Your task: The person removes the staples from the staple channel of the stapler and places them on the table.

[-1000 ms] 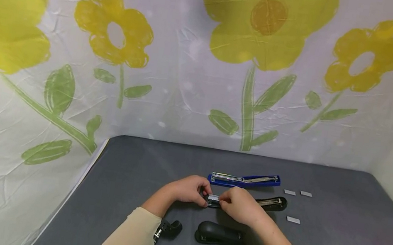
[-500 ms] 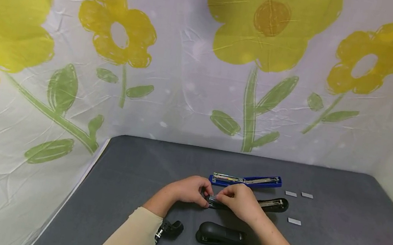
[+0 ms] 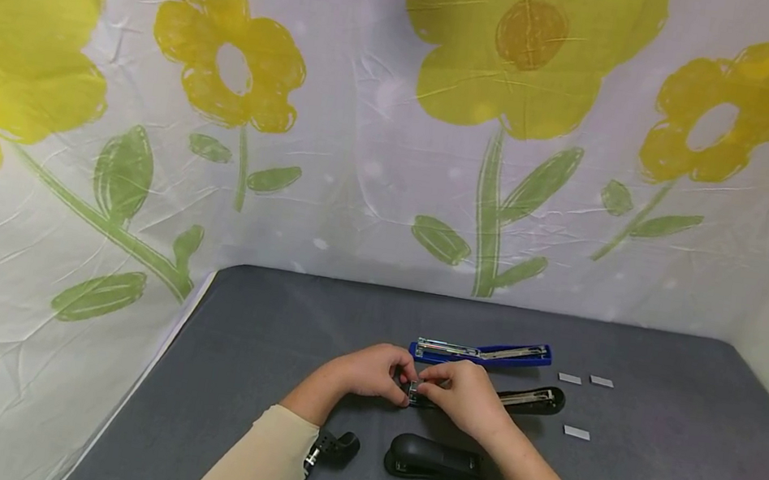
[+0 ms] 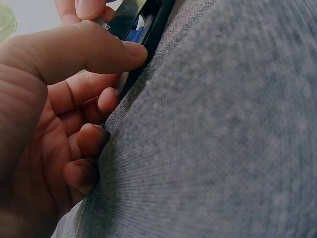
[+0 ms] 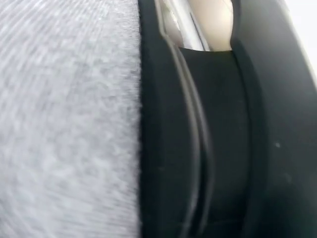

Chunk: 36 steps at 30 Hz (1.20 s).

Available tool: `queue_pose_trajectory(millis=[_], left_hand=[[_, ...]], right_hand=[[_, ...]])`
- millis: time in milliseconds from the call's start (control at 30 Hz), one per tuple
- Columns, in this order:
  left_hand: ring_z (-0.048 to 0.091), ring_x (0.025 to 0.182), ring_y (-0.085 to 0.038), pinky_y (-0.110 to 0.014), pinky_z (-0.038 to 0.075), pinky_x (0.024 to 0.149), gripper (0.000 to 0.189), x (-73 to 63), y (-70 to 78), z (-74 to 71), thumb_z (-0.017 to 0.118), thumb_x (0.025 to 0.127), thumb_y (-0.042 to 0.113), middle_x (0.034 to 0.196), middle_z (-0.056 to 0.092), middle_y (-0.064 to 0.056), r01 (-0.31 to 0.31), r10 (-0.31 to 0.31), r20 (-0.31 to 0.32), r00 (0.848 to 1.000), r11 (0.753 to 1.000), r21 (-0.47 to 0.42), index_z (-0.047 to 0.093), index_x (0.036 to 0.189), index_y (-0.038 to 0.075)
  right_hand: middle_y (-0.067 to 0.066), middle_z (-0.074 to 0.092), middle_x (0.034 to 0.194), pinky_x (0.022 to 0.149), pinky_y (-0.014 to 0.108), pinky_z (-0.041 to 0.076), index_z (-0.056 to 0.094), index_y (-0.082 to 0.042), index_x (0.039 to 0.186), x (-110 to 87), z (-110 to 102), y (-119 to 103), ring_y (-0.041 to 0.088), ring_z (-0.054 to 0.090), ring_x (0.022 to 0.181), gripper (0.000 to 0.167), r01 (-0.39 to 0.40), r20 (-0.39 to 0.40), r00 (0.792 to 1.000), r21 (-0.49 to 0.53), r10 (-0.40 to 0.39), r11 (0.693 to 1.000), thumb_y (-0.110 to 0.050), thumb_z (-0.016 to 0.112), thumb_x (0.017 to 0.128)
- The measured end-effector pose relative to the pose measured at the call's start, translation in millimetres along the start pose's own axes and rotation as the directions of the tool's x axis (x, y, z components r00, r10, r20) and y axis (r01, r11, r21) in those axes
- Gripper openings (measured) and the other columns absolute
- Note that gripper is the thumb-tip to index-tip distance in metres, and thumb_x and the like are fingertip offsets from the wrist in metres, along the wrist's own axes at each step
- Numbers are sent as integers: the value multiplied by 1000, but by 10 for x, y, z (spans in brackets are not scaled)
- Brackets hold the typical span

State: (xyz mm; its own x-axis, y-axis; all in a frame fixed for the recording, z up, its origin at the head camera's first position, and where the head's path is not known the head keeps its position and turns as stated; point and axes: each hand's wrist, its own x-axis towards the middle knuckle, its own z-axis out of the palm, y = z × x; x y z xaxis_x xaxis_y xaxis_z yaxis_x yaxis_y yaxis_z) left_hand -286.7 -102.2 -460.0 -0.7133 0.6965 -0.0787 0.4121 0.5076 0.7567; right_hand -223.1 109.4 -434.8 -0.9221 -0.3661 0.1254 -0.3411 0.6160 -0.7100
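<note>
An opened black stapler point(image 3: 534, 400) lies on the grey table, its top arm swung back to the right. My left hand point(image 3: 373, 371) grips its left end; in the left wrist view the thumb lies along the black stapler point(image 4: 157, 29) and the other fingers curl behind. My right hand point(image 3: 469, 399) meets it over the metal channel, thumb and index finger pinching a small silver piece, seemingly a staple strip point(image 4: 101, 23), mostly hidden by the fingertips. In the right wrist view, a blurred black body point(image 5: 218, 139) fills much of the picture.
Behind the hands lies an opened blue stapler point(image 3: 445, 354). A closed black stapler point(image 3: 433, 460) sits nearer me, between the forearms. Three small grey strips rest at the right, one of them a front strip point(image 3: 576, 433). A flower-printed cloth point(image 3: 359, 212) hangs behind the table point(image 3: 286, 308).
My right hand's fingertips have moved left along the black stapler's channel, closer to my left hand. The left hand keeps its grip, and the other staplers and strips stay put.
</note>
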Motion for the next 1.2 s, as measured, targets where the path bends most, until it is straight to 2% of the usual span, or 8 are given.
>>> queue_pose_trajectory(millis=[167, 400, 700, 800, 900, 1200], left_hand=[[54, 77, -9, -27, 46, 71, 24, 27, 10, 3, 86, 79, 9, 88, 62, 6, -6, 6, 9, 1000, 1000, 0, 73, 99, 11], [54, 78, -9, -27, 45, 73, 24, 48, 9, 3, 85, 80, 11, 90, 61, 6, -1, 1, 13, 1000, 1000, 8, 73, 101, 12], [54, 79, -11, -29, 47, 73, 25, 6, -63, 16, 86, 79, 8, 91, 61, 4, 25, -25, -12, 1000, 1000, -15, 73, 101, 10], [54, 80, -11, -29, 46, 74, 26, 14, -112, 13, 87, 80, 10, 92, 61, 5, 31, -31, -19, 999, 999, -11, 73, 102, 11], [54, 79, -11, -29, 46, 74, 26, 25, -150, -1, 86, 80, 9, 92, 61, 4, 11, -11, -26, 1000, 1000, -19, 73, 102, 10], [53, 76, -11, -28, 46, 71, 25, -31, -156, -60, 87, 79, 9, 91, 61, 3, 17, -18, -37, 999, 1000, -20, 74, 101, 10]], right_hand=[[-2, 74, 89, 60, 29, 50, 81, -8, 104, -15, -68, 27, 9, 62, 69, 14, -34, -8, 999, 28, 34, 999, -14, 78, 92], [-1, 73, 88, 63, 33, 52, 79, -3, 107, -44, -271, 11, 13, 64, 71, 16, -95, -13, 995, 83, 97, 992, -10, 76, 93], [5, 75, 98, 72, 36, 55, 77, 1, 111, -192, -527, -22, 17, 68, 84, 20, -132, -38, 990, 137, 139, 982, -9, 75, 94], [8, 74, 102, 72, 36, 56, 77, 1, 110, -263, -602, -24, 17, 69, 84, 20, -116, -62, 990, 127, 125, 985, -8, 76, 93], [11, 74, 106, 72, 37, 56, 77, 1, 109, -325, -683, -13, 19, 69, 85, 18, -114, -81, 989, 118, 124, 986, -7, 75, 93], [8, 75, 100, 73, 37, 53, 76, 1, 114, -496, -947, 46, 26, 69, 90, 21, -168, -108, 978, 107, 179, 980, -9, 73, 96]])
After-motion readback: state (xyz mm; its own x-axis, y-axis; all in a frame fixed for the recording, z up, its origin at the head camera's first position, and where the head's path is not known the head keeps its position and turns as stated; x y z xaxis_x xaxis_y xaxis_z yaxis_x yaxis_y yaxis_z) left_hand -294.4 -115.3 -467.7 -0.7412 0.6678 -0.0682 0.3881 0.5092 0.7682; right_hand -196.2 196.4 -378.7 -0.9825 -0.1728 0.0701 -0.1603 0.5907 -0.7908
